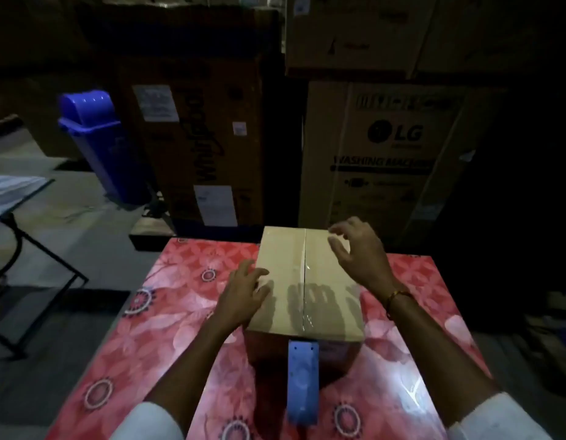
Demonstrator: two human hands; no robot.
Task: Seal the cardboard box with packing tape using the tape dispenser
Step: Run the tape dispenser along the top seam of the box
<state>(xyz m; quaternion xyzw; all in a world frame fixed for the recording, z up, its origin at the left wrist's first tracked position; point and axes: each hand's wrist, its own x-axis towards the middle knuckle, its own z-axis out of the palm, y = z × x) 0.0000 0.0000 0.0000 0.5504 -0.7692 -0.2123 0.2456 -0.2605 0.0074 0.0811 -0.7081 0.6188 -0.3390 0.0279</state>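
A closed cardboard box (285, 281) stands on the red flowered table (167, 328), a strip of clear tape running along its centre seam. The blue tape dispenser (302, 382) lies on the table against the box's near face, untouched by either hand. My left hand (245, 295) rests flat on the box's left top edge, fingers spread. My right hand (359, 252) hovers over the far right part of the box top with fingers apart and curled, holding nothing; its shadow falls on the lid.
Large appliance cartons (380, 147) are stacked right behind the table. A blue swing-lid bin (97, 134) stands on the floor at left, and a folding table (11, 192) is at the far left. The room is dim.
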